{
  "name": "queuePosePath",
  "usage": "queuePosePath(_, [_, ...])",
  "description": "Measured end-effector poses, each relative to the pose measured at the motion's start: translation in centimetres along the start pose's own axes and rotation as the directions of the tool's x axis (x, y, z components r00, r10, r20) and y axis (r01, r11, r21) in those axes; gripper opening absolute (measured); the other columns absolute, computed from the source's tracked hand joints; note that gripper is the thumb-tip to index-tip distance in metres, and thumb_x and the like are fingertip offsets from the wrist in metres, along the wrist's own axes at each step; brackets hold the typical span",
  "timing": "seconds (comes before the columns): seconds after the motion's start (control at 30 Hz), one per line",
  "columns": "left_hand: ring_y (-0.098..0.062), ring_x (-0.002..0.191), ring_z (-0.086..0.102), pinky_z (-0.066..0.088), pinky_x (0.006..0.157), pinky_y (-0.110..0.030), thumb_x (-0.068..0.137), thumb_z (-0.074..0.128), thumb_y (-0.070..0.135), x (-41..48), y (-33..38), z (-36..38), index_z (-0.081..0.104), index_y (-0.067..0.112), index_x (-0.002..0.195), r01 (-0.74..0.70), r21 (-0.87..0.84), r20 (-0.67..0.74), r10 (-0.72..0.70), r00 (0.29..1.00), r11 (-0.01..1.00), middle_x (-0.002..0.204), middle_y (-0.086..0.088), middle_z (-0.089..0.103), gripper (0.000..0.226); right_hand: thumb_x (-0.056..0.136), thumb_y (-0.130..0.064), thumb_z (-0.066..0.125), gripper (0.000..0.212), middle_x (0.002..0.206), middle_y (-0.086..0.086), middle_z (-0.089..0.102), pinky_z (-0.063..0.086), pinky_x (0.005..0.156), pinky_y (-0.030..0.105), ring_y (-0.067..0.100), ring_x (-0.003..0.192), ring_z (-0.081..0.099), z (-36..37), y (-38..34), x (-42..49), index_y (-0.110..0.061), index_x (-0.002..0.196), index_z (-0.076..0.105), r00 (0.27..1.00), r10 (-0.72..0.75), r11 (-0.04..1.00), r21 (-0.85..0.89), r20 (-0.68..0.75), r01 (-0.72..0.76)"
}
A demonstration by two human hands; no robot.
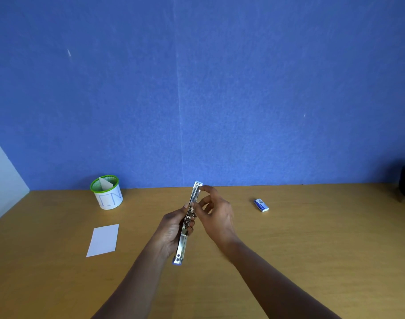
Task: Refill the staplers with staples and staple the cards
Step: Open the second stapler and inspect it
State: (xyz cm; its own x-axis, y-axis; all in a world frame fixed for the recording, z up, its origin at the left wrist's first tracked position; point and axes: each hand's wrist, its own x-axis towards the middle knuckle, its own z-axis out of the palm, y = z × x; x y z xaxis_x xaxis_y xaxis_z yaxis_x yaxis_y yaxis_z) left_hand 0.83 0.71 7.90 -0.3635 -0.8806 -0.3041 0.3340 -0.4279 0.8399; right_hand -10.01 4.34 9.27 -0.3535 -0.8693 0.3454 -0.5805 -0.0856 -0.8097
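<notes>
Cup (109,200) holds card (104,184) — left hand (171,229) grips stapler (182,245), right fingers (207,188) pinch its top.

Bright, even, diffuse light fills the scene; shadows are faint and soft, one smudge lying on the counter (312,249) under the right hand (216,217); the stapler (182,240) glints mildly on its metal; detail is soft throughout; the wide lens stretches the near corners.

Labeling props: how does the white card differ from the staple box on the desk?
The card lies flat left of the stapler; the staple box sits to its right. The card is plain white and larger; the staple box is blue-and-white and thicker. Both rest untouched on the desk.
</notes>
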Motion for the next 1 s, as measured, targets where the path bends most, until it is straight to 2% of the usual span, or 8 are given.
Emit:
queuePosePath(0.2, [-0.007, 0.044, 0.047, 0.039, 0.040, -0.015, 0.092, 0.054, 0.021, -0.2, 0.0, 0.0, 0.064, 0.005, 0.082, 0.000, 0.018, 0.021, -0.001, 1.000, 1.000, 0.061, -0.003, 0.055, 0.021, 0.085, -0.037, 0.061, 0.037, 0.080, -0.012, 0.060, 0.044, 0.064, 0.024, 0.007, 0.070, 0.055, -0.8, -0.4, 0.1, -0.035, 0.121, 0.054, 1.000, -0.002, 0.996, -0.090, 0.002, 0.002])
queuePosePath(0.33, [-0.007, 0.045, 0.047, 0.039, 0.040, -0.015, 0.091, 0.055, 0.021, -0.2, 0.1, 0.0, 0.067, 0.004, 0.085, -0.003, 0.030, 0.022, 0.002, 1.000, 1.000, 0.059, -0.001, 0.056, 0.022, 0.088, -0.037, 0.056, 0.031, 0.089, -0.009, 0.063, 0.038, 0.062, 0.024, 0.008, 0.076, 0.053, -1.0, 0.1, 0.0, -0.033, 0.118, 0.057, 0.990, -0.135, 0.963, -0.241, -0.043, 0.121])
queuePosePath(0.4, [-0.007, 0.045, 0.047, 0.039, 0.040, -0.015, 0.091, 0.054, 0.021, -0.1, 0.2, 0.1, 0.067, 0.004, 0.086, -0.008, 0.038, 0.021, 0.007, 1.000, 0.999, 0.057, -0.001, 0.056, 0.023, 0.088, -0.038, 0.054, 0.030, 0.087, -0.008, 0.064, 0.037, 0.058, 0.024, 0.012, 0.081, 0.057, -1.1, 0.5, 0.1, -0.031, 0.117, 0.059, 0.969, -0.243, 0.907, -0.364, -0.049, 0.209])
queuePosePath(0.47, [-0.007, 0.045, 0.046, 0.038, 0.040, -0.015, 0.092, 0.054, 0.021, -0.1, 0.2, 0.1, 0.068, 0.003, 0.085, -0.011, 0.049, 0.023, 0.009, 1.000, 0.999, 0.056, 0.000, 0.057, 0.024, 0.085, -0.040, 0.050, 0.032, 0.078, -0.008, 0.064, 0.035, 0.048, 0.023, 0.013, 0.075, 0.060, -1.0, 1.0, 0.3, -0.029, 0.112, 0.063, 0.940, -0.332, 0.841, -0.475, -0.076, 0.259])
queuePosePath(0.63, [-0.008, 0.044, 0.047, 0.038, 0.039, -0.015, 0.091, 0.055, 0.019, -0.2, 0.2, 0.3, 0.068, 0.004, 0.079, -0.025, 0.079, 0.016, 0.024, 1.000, 0.997, 0.055, -0.002, 0.058, 0.024, 0.082, -0.042, 0.041, 0.036, 0.068, -0.012, 0.063, 0.034, 0.036, 0.020, 0.010, 0.064, 0.060, -1.2, 1.1, 0.6, -0.028, 0.098, 0.070, 0.896, -0.426, 0.747, -0.607, -0.124, 0.271])
queuePosePath(0.73, [-0.009, 0.045, 0.046, 0.038, 0.039, -0.016, 0.091, 0.055, 0.018, -0.3, 0.2, 0.4, 0.068, 0.003, 0.080, -0.042, 0.107, 0.011, 0.041, 0.999, 0.993, 0.053, -0.001, 0.058, 0.023, 0.082, -0.040, 0.042, 0.033, 0.066, -0.012, 0.063, 0.031, 0.035, 0.019, 0.010, 0.063, 0.059, -1.4, 1.3, 0.7, -0.028, 0.092, 0.071, 0.881, -0.458, 0.711, -0.643, -0.118, 0.284])
queuePosePath(0.9, [-0.008, 0.043, 0.046, 0.038, 0.040, -0.016, 0.092, 0.054, 0.017, -0.3, 0.2, 0.5, 0.067, 0.004, 0.077, -0.054, 0.106, 0.000, 0.054, 0.999, 0.993, 0.051, -0.001, 0.058, 0.024, 0.084, -0.038, 0.045, 0.028, 0.066, -0.012, 0.061, 0.027, 0.038, 0.015, 0.010, 0.063, 0.057, -1.4, 1.7, 0.5, -0.029, 0.084, 0.072, 0.862, -0.503, 0.711, -0.599, -0.067, 0.368])
queuePosePath(1.0, [-0.008, 0.043, 0.047, 0.038, 0.040, -0.016, 0.092, 0.054, 0.018, -0.3, 0.1, 0.4, 0.067, 0.003, 0.080, -0.056, 0.113, -0.001, 0.057, 0.998, 0.992, 0.052, -0.001, 0.060, 0.023, 0.083, -0.037, 0.046, 0.028, 0.068, -0.012, 0.061, 0.029, 0.038, 0.016, 0.010, 0.064, 0.057, -1.4, 1.7, 0.6, -0.028, 0.087, 0.071, 0.853, -0.514, 0.710, -0.600, -0.084, 0.369])
